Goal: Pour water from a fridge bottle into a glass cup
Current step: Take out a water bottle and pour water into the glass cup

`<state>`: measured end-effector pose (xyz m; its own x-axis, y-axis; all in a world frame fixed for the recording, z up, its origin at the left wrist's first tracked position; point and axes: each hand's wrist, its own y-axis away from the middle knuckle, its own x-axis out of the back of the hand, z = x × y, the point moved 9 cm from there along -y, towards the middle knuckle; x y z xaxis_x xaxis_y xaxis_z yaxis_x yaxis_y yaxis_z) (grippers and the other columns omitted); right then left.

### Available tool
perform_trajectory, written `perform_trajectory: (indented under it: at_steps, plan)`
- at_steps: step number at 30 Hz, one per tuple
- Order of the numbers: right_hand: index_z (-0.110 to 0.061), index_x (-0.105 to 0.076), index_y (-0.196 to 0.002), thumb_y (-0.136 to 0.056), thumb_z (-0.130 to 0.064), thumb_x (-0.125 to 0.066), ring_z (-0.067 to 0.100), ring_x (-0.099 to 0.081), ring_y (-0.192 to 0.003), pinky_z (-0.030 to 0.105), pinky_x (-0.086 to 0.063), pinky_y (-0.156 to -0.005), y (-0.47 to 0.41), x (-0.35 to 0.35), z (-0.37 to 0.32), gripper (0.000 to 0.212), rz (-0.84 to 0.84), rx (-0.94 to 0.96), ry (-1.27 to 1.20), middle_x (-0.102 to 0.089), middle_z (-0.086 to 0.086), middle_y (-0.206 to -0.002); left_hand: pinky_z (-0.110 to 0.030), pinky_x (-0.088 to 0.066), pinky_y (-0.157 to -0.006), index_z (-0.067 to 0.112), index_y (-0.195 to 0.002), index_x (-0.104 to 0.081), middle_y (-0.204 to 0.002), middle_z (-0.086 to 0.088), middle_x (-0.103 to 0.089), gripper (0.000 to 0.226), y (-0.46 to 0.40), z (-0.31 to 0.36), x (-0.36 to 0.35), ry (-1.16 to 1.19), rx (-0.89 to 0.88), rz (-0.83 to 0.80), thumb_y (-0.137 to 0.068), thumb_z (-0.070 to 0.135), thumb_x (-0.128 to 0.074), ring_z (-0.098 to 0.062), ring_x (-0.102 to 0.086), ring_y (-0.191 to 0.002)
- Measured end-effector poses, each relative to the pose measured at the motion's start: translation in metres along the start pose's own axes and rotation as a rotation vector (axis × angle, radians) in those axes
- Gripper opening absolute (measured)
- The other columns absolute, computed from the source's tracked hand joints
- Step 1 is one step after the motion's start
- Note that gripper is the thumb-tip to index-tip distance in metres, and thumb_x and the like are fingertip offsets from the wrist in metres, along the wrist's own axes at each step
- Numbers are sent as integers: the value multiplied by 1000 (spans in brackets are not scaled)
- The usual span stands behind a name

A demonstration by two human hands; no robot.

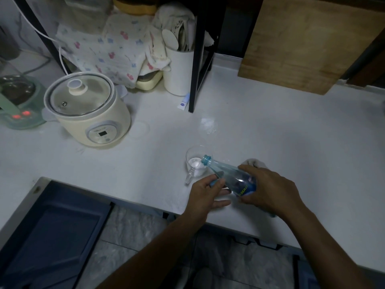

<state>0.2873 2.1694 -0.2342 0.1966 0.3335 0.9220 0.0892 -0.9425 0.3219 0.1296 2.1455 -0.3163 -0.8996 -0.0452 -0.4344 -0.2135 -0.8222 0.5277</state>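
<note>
A clear plastic water bottle [227, 175] with a blue label lies tilted, its open blue-ringed mouth over the rim of a glass cup [195, 163]. The cup stands on the white counter [270, 147], handle toward me, with some water in its bottom. My right hand [268, 189] grips the bottle's lower body. My left hand [208, 193] rests near the counter's front edge beside the bottle, thumb and finger pinching a small blue cap [213, 182], other fingers spread.
A cream slow cooker [89, 109] stands at the left with a green appliance [18, 103] behind it. A white utensil holder [179, 69], a black rack leg [196, 59] and a wooden board [302, 42] line the back. A white cloth [253, 163] lies behind my right hand.
</note>
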Motion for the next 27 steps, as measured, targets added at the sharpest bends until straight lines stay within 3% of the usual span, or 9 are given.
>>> perform_trajectory:
  at_steps: [4, 14, 20, 27]
  plan:
    - [-54, -40, -132, -65, -65, -75, 9, -59, -87, 23, -43, -58, -1, 1, -1, 76, 4, 25, 28, -60, -18, -119, -38, -66, -74, 18, -113, -69, -108, -13, -76, 15, 1, 1, -3, -3, -4, -13, -99, 18, -64, -21, -77, -95]
    - [-52, -43, -131, -66, -63, -75, 5, -58, -88, 17, -33, -53, 0, 9, -4, 74, 7, 33, 90, -61, -19, -118, -37, -65, -73, 15, -119, -67, -116, -16, -75, 20, 1, 3, -9, -12, 3, -22, -100, 19, -62, -20, -78, -95]
    - [-49, -44, -132, -69, -63, -74, 9, -62, -93, 24, -46, -61, 4, 19, -11, 71, 40, 45, 108, -63, -15, -116, -39, -65, -76, 18, -117, -68, -116, -15, -75, 17, 1, 6, -9, -16, -16, -27, -101, 19, -61, -23, -77, -101]
    - [-49, -48, -127, -69, -62, -74, 7, -58, -87, 23, -44, -60, 9, 27, -16, 65, 47, 40, 116, -62, -14, -114, -40, -65, -78, 13, -124, -66, -117, -15, -75, 25, 2, 7, -9, -28, -15, -27, -101, 21, -62, -22, -77, -100]
